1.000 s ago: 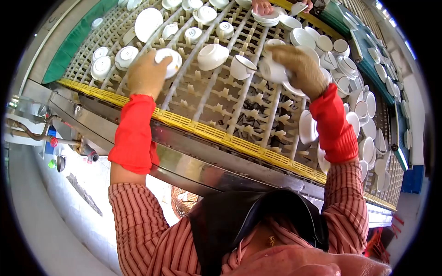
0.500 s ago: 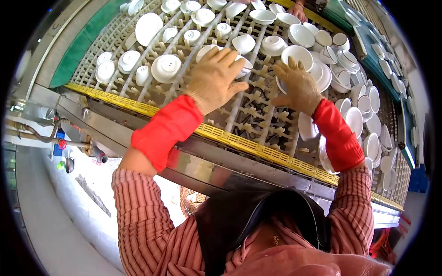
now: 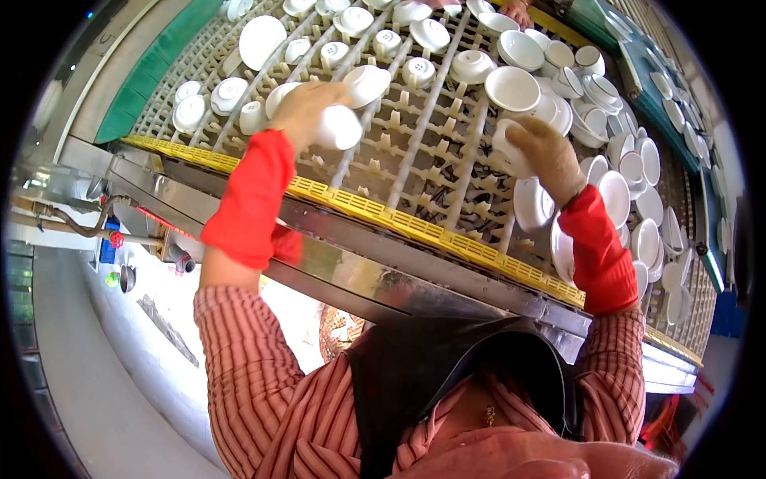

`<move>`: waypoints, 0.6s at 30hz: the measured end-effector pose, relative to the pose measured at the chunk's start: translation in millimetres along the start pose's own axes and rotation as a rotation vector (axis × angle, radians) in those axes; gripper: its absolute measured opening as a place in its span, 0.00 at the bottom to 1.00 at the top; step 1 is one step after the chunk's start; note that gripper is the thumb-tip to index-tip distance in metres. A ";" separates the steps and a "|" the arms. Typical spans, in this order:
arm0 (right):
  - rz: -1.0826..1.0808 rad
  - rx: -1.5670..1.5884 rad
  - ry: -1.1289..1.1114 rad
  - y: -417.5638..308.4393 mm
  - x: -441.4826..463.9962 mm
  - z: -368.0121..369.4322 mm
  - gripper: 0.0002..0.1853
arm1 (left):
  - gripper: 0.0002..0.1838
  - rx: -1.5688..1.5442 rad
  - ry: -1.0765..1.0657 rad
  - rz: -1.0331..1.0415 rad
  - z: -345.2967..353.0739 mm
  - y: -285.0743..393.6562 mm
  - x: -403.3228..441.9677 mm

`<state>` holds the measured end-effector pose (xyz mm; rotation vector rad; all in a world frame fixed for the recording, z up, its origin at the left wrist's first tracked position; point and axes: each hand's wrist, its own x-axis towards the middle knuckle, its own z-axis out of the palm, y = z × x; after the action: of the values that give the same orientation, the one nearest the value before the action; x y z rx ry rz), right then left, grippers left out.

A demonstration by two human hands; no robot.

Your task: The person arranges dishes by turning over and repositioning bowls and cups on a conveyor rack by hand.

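Currently | left hand (image 3: 307, 114): fingers gripping white bowl (image 3: 341, 128) | right hand (image 3: 550, 160): fingers gripping blurred dish (image 3: 506, 152)

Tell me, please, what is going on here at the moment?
A person in gloves is handling white dishes over a pegged rack. The left hand holds a white bowl; the right hand is at a blurred white piece. More dishes crowd the right side, and another person's hand shows at the far edge.

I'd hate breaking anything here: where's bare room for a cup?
The bare rack between the left hand and right hand, down to the yellow edging, looks widest. White dishes crowd the area beyond the right hand.
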<state>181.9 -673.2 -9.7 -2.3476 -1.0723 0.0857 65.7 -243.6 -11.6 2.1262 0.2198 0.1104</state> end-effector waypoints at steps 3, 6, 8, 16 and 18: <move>-0.331 -0.295 0.256 -21.0 13.0 -1.2 0.24 | 0.25 0.240 0.093 0.001 -20.7 -37.5 -13.6; -0.255 -0.097 0.264 -59.4 49.7 6.7 0.23 | 0.31 0.344 0.321 -0.157 -27.2 -38.3 -13.2; -0.287 -0.031 0.246 -28.2 83.1 29.8 0.19 | 0.34 0.357 0.398 -0.217 -25.2 -28.6 -20.7; 0.023 -0.591 0.158 48.2 73.9 15.9 0.23 | 0.38 0.225 0.210 -0.266 16.8 18.5 -35.0; -0.057 -0.695 0.151 65.6 80.6 19.6 0.20 | 0.37 0.357 0.219 -0.135 32.3 22.8 -35.0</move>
<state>275.9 -641.3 -46.4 -2.8551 -1.2274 -0.5628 39.4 -289.3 -9.4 2.4453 0.5458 0.2397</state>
